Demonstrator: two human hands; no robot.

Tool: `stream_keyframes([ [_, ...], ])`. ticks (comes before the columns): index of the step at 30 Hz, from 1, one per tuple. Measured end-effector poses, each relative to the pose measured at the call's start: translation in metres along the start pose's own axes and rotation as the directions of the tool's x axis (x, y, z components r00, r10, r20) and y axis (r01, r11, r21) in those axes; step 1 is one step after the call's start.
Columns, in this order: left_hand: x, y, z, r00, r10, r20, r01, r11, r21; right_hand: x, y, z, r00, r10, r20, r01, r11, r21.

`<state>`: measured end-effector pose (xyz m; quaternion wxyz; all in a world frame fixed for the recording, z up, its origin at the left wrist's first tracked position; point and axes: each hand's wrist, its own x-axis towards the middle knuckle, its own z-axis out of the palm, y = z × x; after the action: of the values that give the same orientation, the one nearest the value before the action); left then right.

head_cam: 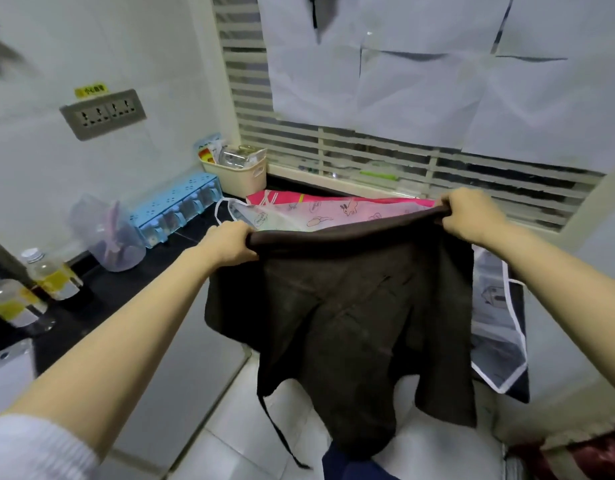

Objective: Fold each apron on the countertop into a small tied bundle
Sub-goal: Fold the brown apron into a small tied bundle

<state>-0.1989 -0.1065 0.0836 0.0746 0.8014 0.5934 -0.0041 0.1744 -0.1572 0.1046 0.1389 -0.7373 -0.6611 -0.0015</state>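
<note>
A dark brown apron (351, 317) hangs in the air in front of the black countertop (133, 278), stretched by its top edge. My left hand (230, 242) grips its left corner and my right hand (470, 214) grips its right corner. A thin dark tie strap (282, 434) dangles from its lower left. Behind it, a pink apron with cartoon prints (334, 211) lies flat on the counter. A translucent white-trimmed apron (496, 327) hangs over the counter's edge at the right.
Along the wall at left stand a blue spice-drawer rack (174, 211), a cream basket (242, 171), a clear plastic jug (107, 233) and bottles (53, 275). A slatted window (368, 147) runs behind the counter. White cabinet fronts and floor tiles lie below.
</note>
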Motion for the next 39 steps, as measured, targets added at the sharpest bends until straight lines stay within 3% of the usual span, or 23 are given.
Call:
stream_keyframes([
  [1, 0.006, 0.003, -0.002, 1.0, 0.025, -0.015, -0.026, 0.997, -0.073, 0.007, 0.002, 0.003, 0.998, 0.016, -0.064, -0.014, 0.999, 0.033],
  [3, 0.016, 0.009, -0.009, 0.992, 0.081, 0.093, -0.037, 0.915, -0.401, 0.026, 0.009, 0.013, 0.988, 0.045, -0.151, -0.032, 0.996, 0.088],
  [5, 0.022, 0.017, -0.018, 0.94, 0.157, 0.303, 0.098, 0.726, -0.681, 0.044, 0.016, 0.023, 0.982, 0.057, -0.182, -0.036, 0.993, 0.112],
  [7, 0.037, 0.017, -0.022, 0.881, 0.191, 0.432, 0.232, 0.622, -0.748, 0.064, 0.022, 0.03, 0.98, 0.09, -0.179, -0.065, 0.988, 0.141],
  [10, 0.073, 0.01, -0.022, 0.908, 0.111, 0.405, 0.2, 0.734, -0.649, 0.09, 0.023, 0.035, 0.98, 0.119, -0.161, -0.092, 0.982, 0.168],
  [12, 0.105, 0.004, -0.022, 0.969, 0.02, 0.247, 0.09, 0.899, -0.428, 0.112, 0.018, 0.036, 0.983, 0.093, -0.16, -0.069, 0.987, 0.145],
  [14, 0.135, -0.003, -0.023, 0.999, -0.049, 0.017, 0.05, 0.991, -0.12, 0.142, 0.011, 0.037, 0.983, 0.062, -0.17, -0.042, 0.992, 0.116],
  [16, 0.155, -0.006, -0.026, 0.983, -0.078, -0.168, 0.098, 0.989, 0.112, 0.168, 0.001, 0.037, 0.984, 0.034, -0.176, -0.016, 0.995, 0.101],
  [19, 0.183, -0.014, -0.027, 0.947, -0.126, -0.295, 0.209, 0.941, 0.267, 0.204, -0.015, 0.042, 0.979, -0.025, -0.2, 0.043, 0.995, 0.085],
  [24, 0.228, -0.032, -0.019, 0.921, -0.249, -0.299, 0.325, 0.914, 0.242, 0.249, -0.033, 0.067, 0.975, -0.098, -0.202, 0.112, 0.992, 0.057],
  [28, 0.258, -0.048, -0.004, 0.91, -0.324, -0.26, 0.333, 0.943, -0.011, 0.268, -0.041, 0.096, 0.986, -0.079, -0.147, 0.087, 0.995, 0.047],
  [33, 0.296, -0.063, 0.02, 0.909, -0.386, -0.158, 0.342, 0.907, -0.245, 0.288, -0.053, 0.13, 0.991, -0.088, -0.105, 0.087, 0.996, -0.017],
  [36, 0.313, -0.066, 0.039, 0.935, -0.351, -0.05, 0.32, 0.896, -0.308, 0.293, -0.061, 0.148, 0.995, -0.06, -0.073, 0.055, 0.996, -0.067],
  [39, 0.33, -0.066, 0.061, 0.977, -0.214, 0.005, 0.208, 0.946, -0.25, 0.294, -0.071, 0.17, 0.997, 0.066, 0.047, -0.072, 0.985, 0.158],
])
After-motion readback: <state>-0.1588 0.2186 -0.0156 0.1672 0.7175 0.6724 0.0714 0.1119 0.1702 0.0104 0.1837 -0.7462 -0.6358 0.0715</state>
